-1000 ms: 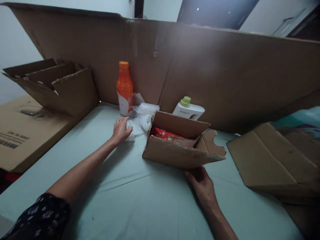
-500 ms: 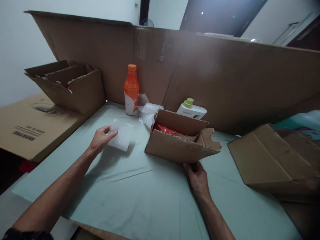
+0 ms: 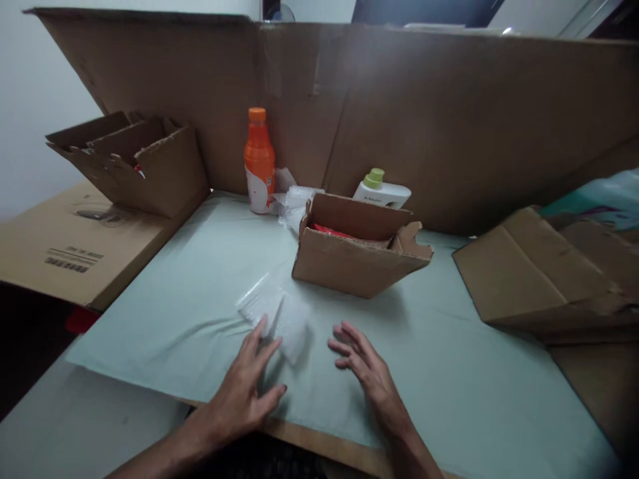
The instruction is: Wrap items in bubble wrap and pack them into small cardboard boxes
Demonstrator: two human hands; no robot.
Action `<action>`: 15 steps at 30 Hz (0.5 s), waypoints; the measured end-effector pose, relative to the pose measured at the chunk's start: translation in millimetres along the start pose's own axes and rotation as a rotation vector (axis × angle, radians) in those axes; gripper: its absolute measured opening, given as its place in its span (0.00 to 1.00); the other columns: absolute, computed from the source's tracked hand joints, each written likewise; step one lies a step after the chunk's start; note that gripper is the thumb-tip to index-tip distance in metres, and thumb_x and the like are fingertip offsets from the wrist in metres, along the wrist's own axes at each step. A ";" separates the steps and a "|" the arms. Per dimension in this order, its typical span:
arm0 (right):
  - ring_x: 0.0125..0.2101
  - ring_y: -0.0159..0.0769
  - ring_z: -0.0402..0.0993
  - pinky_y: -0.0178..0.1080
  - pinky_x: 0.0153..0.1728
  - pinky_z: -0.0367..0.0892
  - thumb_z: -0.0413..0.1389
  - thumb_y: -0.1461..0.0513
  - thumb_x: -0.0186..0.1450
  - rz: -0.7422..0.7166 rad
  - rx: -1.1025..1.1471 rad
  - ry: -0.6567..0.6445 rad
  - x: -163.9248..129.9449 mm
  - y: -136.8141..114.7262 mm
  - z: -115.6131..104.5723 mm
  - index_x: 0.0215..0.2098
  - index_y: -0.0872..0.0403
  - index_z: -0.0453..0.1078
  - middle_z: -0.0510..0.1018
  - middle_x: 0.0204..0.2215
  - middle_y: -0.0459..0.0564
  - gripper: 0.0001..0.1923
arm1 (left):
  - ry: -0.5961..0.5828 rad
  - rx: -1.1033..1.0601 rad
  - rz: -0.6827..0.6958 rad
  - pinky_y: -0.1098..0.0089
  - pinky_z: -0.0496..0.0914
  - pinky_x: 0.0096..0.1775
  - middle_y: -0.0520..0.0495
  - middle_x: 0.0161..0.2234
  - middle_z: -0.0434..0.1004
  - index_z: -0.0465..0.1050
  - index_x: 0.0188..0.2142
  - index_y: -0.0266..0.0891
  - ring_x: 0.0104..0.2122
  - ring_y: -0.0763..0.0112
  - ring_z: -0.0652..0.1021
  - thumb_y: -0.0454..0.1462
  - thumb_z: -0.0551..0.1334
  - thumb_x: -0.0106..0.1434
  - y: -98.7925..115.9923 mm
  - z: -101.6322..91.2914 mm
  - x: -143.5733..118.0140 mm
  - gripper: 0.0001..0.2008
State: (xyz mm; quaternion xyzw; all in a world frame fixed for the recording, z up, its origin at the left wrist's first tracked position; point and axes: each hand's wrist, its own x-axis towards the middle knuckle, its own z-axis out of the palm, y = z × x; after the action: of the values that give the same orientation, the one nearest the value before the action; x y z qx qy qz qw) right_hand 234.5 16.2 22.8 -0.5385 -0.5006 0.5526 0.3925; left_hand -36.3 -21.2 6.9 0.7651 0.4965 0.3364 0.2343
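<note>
A piece of clear bubble wrap (image 3: 287,319) lies on the pale green cloth near the front of the table. My left hand (image 3: 245,382) is spread just in front of it, fingertips at its near edge; whether they touch it I cannot tell. To the right of the wrap, my right hand (image 3: 363,364) hovers with fingers apart and nothing in them. Behind both hands stands a small open cardboard box (image 3: 357,263), with a red packet (image 3: 332,231) partly showing inside. The rest of its contents is hidden.
An orange bottle (image 3: 258,163), crumpled bubble wrap (image 3: 297,203) and a white bottle with a green cap (image 3: 382,193) stand along the cardboard wall (image 3: 424,120). Cardboard boxes flank the table: an open one (image 3: 174,166) at left, another (image 3: 514,273) at right.
My left hand has let go of the bubble wrap, which now lies nearer the table's front. My right hand has left the small box and moved toward me.
</note>
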 end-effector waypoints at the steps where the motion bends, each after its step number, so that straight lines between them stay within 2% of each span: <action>1: 0.54 0.52 0.75 0.47 0.45 0.73 0.57 0.40 0.63 0.038 0.064 -0.038 -1.6 -1.4 7.3 0.65 0.49 0.60 0.69 0.62 0.64 0.39 | -0.033 0.011 0.019 0.43 0.65 0.62 0.37 0.73 0.42 0.58 0.67 0.47 0.70 0.45 0.55 0.33 0.62 0.64 6.2 7.9 -8.5 0.33; 3: 0.53 0.52 0.76 0.45 0.40 0.74 0.59 0.39 0.61 0.099 0.126 -0.061 -0.6 -3.3 19.6 0.67 0.50 0.56 0.67 0.63 0.66 0.44 | -0.079 0.028 0.068 0.42 0.64 0.63 0.37 0.73 0.44 0.60 0.65 0.46 0.70 0.45 0.55 0.32 0.62 0.63 15.0 19.6 -17.5 0.31; 5: 0.46 0.47 0.78 0.40 0.33 0.73 0.63 0.41 0.58 0.137 0.115 -0.044 4.9 -2.7 29.7 0.68 0.51 0.54 0.68 0.61 0.66 0.47 | -0.104 0.040 0.112 0.42 0.63 0.63 0.37 0.72 0.50 0.62 0.64 0.45 0.70 0.46 0.55 0.31 0.62 0.63 19.7 27.9 -18.7 0.30; 9: 0.29 0.34 0.74 0.32 0.16 0.64 0.65 0.48 0.54 0.145 0.030 0.051 22.8 5.7 47.3 0.66 0.53 0.56 0.72 0.51 0.59 0.47 | -0.057 0.005 0.131 0.47 0.66 0.63 0.35 0.68 0.60 0.57 0.67 0.42 0.68 0.52 0.61 0.31 0.61 0.63 25.2 39.2 -13.4 0.33; 12: 0.23 0.30 0.68 0.30 0.13 0.59 0.62 0.51 0.55 0.069 0.029 0.071 33.3 8.4 55.5 0.62 0.53 0.63 0.73 0.37 0.48 0.38 | 0.036 -0.067 0.118 0.50 0.66 0.63 0.37 0.67 0.63 0.57 0.68 0.44 0.67 0.55 0.64 0.31 0.60 0.65 29.5 34.9 -8.8 0.33; 15: 0.21 0.28 0.64 0.31 0.18 0.61 0.61 0.54 0.56 -0.013 0.036 0.089 33.1 0.5 50.7 0.46 0.54 0.76 0.72 0.28 0.44 0.21 | 0.162 -0.203 -0.015 0.52 0.68 0.62 0.40 0.65 0.67 0.64 0.65 0.46 0.63 0.56 0.70 0.34 0.60 0.67 30.8 11.4 -1.8 0.27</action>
State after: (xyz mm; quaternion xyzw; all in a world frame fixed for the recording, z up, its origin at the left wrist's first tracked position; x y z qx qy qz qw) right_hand 180.8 41.7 11.5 -0.5522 -0.4761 0.5346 0.4273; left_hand -9.7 -35.4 20.2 0.7042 0.4829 0.4437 0.2721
